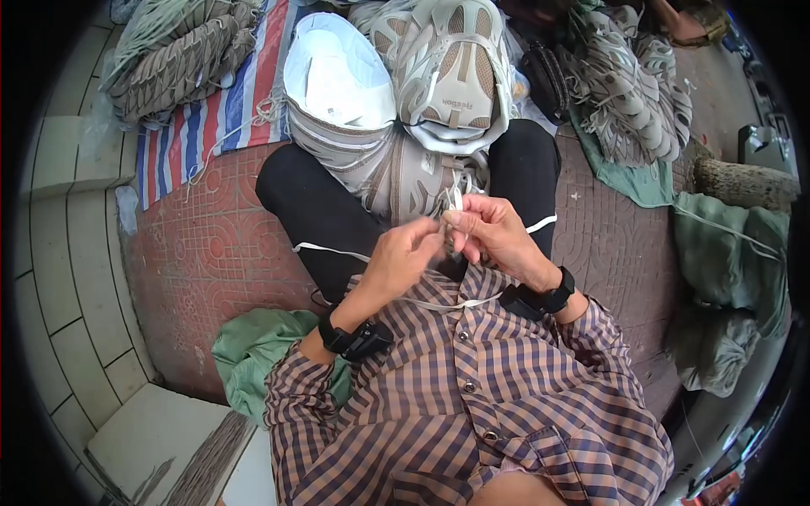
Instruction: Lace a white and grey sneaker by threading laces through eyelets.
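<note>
My right hand (498,238) is closed, thumb and fingers pinching a white shoelace (456,199) in front of my lap. Close against it, my left hand (405,257) is closed too, its fingertips drawn together and slightly blurred; what they grip is too small to make out. Just beyond the hands, between my knees, lies a beige shoe upper (418,179). More beige and tan uppers are stacked past it, with a topmost upper (456,72) turned toe toward me. Beside that stack is a white-lined stack of upper pieces (337,76). White lace also trails across both thighs and my shirt.
Bundled uppers lie on a striped sheet (198,143) at far left, and another bundle of uppers (633,93) sits at far right. Green sacks (726,253) stand on the right. A green cloth (261,346) lies by my left elbow. A tiled wall (76,278) edges the left side.
</note>
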The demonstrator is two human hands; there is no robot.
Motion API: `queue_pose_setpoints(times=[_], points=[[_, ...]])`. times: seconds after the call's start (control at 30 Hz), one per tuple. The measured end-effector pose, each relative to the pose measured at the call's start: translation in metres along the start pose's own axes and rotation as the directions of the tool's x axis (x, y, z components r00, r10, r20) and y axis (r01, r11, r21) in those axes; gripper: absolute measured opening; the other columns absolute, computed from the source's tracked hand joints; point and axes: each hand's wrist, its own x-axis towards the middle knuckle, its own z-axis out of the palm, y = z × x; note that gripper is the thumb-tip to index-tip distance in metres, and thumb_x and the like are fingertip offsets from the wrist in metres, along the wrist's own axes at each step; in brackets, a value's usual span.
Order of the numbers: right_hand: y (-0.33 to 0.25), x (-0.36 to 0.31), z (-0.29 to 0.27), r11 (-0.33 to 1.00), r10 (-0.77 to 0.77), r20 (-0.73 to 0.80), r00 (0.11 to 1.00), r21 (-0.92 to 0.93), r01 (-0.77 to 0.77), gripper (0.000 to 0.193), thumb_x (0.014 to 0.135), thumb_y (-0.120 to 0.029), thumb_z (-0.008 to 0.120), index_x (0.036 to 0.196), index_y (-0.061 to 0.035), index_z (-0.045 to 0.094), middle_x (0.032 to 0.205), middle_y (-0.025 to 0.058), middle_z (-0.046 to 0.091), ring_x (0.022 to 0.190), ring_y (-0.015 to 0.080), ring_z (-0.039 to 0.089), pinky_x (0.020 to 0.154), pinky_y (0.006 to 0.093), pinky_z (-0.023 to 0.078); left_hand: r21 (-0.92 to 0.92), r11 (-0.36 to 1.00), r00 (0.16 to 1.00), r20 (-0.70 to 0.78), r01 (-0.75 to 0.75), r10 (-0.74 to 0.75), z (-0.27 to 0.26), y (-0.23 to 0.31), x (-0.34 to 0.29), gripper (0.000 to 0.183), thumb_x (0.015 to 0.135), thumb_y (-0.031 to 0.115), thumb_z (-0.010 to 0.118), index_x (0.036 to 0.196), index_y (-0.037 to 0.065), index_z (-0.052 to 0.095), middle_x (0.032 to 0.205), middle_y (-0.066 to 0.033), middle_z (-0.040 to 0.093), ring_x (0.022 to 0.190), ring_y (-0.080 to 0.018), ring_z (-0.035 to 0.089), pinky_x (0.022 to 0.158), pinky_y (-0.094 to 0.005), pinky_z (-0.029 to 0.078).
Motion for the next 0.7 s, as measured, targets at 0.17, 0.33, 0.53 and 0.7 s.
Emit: queue_pose_setpoints(times=[0.17, 0.33, 0.53, 0.7], points=[[0.0, -0.006, 0.015, 0.904, -0.134, -0.099, 0.986, -0.419, 0.081, 0.019, 0.088, -0.018, 0.056, 0.085, -0.0011, 0.064, 0.057, 0.0016, 0.058, 0.051, 0.0036, 0.053, 0.045, 0.0172, 0.04, -0.577, 0.811, 0.996, 0.043, 0.092, -0.082, 0.012, -0.01, -0.004, 0.022, 0.089, 0.013, 0.048, 0.103, -0.003, 0.054, 0.091, -0.008, 0.06, 0.064, -0.0102, 0.058, 0.058, -0.0226, 0.047], [-0.02, 0.004, 0.006, 0.836, -0.322, -0.136, 0.937, -0.506, 0.213, 0.017, 0.087, -0.015, 0.057, 0.086, -0.0008, 0.066, 0.056, 0.0002, 0.055, 0.049, 0.0031, 0.048, 0.044, 0.0193, 0.038, -0.411, 0.912, 1.0, -0.007, 0.019, -0.025, 0.006, -0.005, 0.007, 0.022, 0.09, 0.013, 0.048, 0.099, -0.002, 0.06, 0.072, -0.0006, 0.056, 0.057, -0.0056, 0.051, 0.053, -0.0191, 0.044], [-0.075, 0.028, -0.058, 0.735, -0.559, -0.184, 0.809, -0.562, 0.38, 0.018, 0.085, -0.013, 0.06, 0.095, -0.0001, 0.066, 0.073, 0.0006, 0.055, 0.053, 0.0046, 0.046, 0.049, 0.017, 0.037, 0.115, 0.974, 0.877, -0.423, -0.198, 0.228, -0.056, 0.044, 0.075, 0.021, 0.088, 0.018, 0.051, 0.092, 0.003, 0.065, 0.052, 0.0026, 0.047, 0.051, -0.0023, 0.037, 0.046, -0.0209, 0.03], [-0.113, 0.062, -0.085, 0.668, -0.624, -0.248, 0.741, -0.661, 0.341, 0.023, 0.081, -0.019, 0.064, 0.091, 0.0011, 0.067, 0.079, 0.0068, 0.061, 0.075, 0.012, 0.054, 0.067, 0.025, 0.041, 0.486, 0.831, 0.696, -0.497, -0.271, 0.518, -0.089, 0.05, 0.155, 0.019, 0.082, 0.023, 0.056, 0.091, 0.011, 0.068, 0.066, -0.0114, 0.062, 0.059, -0.021, 0.061, 0.053, -0.0325, 0.043]])
